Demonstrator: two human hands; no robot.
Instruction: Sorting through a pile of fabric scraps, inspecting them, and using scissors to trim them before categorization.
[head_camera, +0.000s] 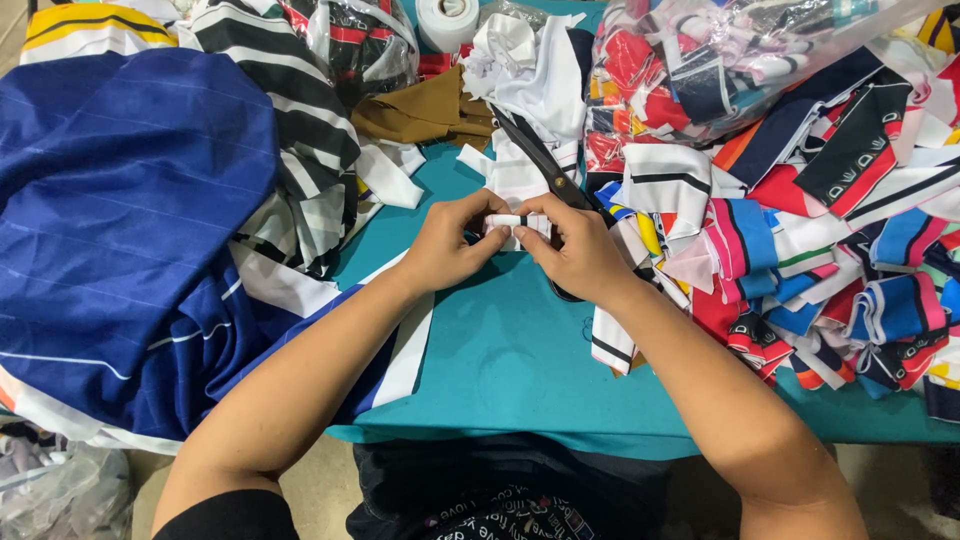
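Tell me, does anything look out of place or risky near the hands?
Black scissors lie among white fabric scraps, blades pointing away, right beside the right hand. Both hands pinch a small white strip.

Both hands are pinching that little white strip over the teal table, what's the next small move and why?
Probably finish the fold: the left hand and right hand pinch the small white fabric strip from either end, so pressing it flat looks likeliest. The black scissors lie just behind on the teal table, untouched.
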